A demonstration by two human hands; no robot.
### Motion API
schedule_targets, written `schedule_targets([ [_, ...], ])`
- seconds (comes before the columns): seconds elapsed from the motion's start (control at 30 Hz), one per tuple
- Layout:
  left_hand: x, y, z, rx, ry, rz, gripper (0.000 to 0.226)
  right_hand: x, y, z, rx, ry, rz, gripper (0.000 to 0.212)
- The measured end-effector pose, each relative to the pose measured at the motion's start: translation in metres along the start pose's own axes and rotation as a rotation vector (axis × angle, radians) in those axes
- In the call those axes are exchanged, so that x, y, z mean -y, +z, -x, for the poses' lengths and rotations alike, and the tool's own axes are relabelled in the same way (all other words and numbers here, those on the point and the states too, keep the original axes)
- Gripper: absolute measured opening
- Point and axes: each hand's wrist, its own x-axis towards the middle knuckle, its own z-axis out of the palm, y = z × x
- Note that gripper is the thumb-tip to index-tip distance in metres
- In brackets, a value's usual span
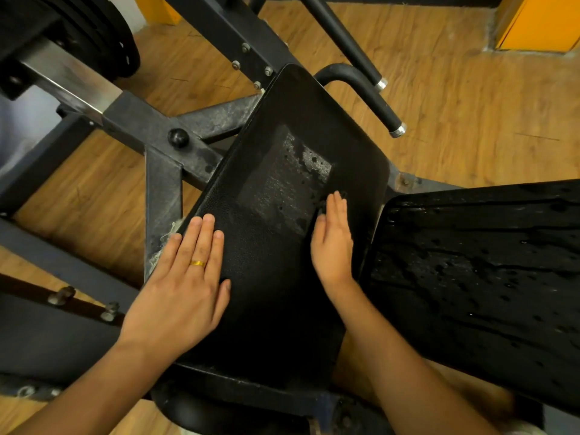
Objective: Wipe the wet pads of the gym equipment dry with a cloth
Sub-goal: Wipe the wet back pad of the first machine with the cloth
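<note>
- Your left hand (185,277) lies flat on the middle pad (282,120). Your right hand (332,243), fingers (337,211) straight and together, touches its wet patch (288,183).
- I see no clear cloth, so bare hands may just smear the water.

A gym, seen from above beside a weight machine. Stacked black weight plates (103,36) sit on a steel sleeve at the top left. A heavy dark metal frame (163,189), bolted at its joints and scuffed pale in places, carries a black padded seat (282,120). A second pad (470,262) of the same black upholstery lies just beside it on the right. Two black grip handles (370,98) with shiny metal end caps reach out behind the seat. The floor (455,105) is wood-patterned, and an orange panel (543,23) stands in the far corner.
</note>
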Motion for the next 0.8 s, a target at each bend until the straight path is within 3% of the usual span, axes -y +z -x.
schedule_targets([
  [0.23, 0.0, 0.0, 0.001, 0.003, -0.002, -0.002, 0.073, 0.002, 0.026, 0.115, -0.105, 0.033, -0.014, 0.05],
  [0.4, -0.001, -0.001, 0.001, -0.003, -0.008, 0.002, 0.073, -0.001, 0.022, 0.078, -0.097, 0.0, -0.032, 0.05],
  [0.63, 0.0, -0.001, 0.001, 0.014, -0.007, -0.004, 0.072, 0.01, 0.004, -0.025, -0.066, 0.092, 0.007, 0.052],
  [0.8, 0.0, -0.001, 0.0, 0.013, -0.002, -0.006, 0.073, 0.016, 0.016, 0.035, -0.1, 0.048, -0.015, 0.051],
])
